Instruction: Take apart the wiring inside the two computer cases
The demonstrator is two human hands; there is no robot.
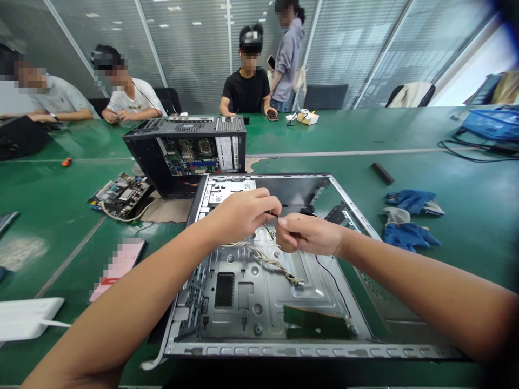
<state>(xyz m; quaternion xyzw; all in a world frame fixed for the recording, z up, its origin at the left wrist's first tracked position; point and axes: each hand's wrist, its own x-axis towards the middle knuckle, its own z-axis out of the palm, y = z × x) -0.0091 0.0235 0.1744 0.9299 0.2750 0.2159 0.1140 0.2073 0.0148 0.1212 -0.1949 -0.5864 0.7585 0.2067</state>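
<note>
Bare forearms [138, 292] reach over the green surface [344, 129] and open computer case [243, 350]. Above it, the left hand [245, 213] and right hand [314, 234] nearly meet, fingers pinched on a thin dark cable [274, 215] stretched crosswise between them, neither hand clearly nearer.

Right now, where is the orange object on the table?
The orange object lies on the green table's far left, in front of the black case.
</note>
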